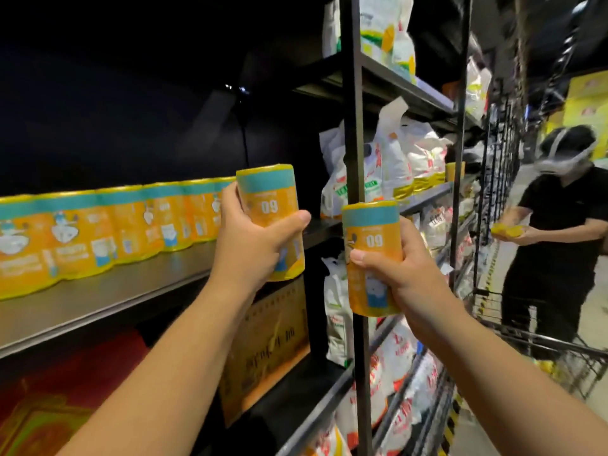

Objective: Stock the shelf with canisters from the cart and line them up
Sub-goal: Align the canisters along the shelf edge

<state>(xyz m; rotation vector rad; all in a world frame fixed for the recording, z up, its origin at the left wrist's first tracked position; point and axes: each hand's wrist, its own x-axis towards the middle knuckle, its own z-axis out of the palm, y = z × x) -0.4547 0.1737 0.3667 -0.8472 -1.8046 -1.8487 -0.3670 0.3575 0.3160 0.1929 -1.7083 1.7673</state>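
Partly stocked: row of canisters (108, 225) lined along the shelf (131, 291). Gripping a canister (273, 205) in left hand (250, 238) at the row's right end, a second canister (371, 232) in right hand (394, 268) off the front edge; both unplaced.

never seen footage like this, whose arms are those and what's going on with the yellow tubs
There is no machine here: the one picture comes from a camera worn on a person's head, looking forward and down, so the two bare arms are the wearer's own. The left hand grips one yellow canister, raised by the end of the row of matching canisters standing on the metal shelf. The right hand grips a second canister, lower, in front of a black upright post. White bags fill the next shelves, and another person stands by a wire cart.
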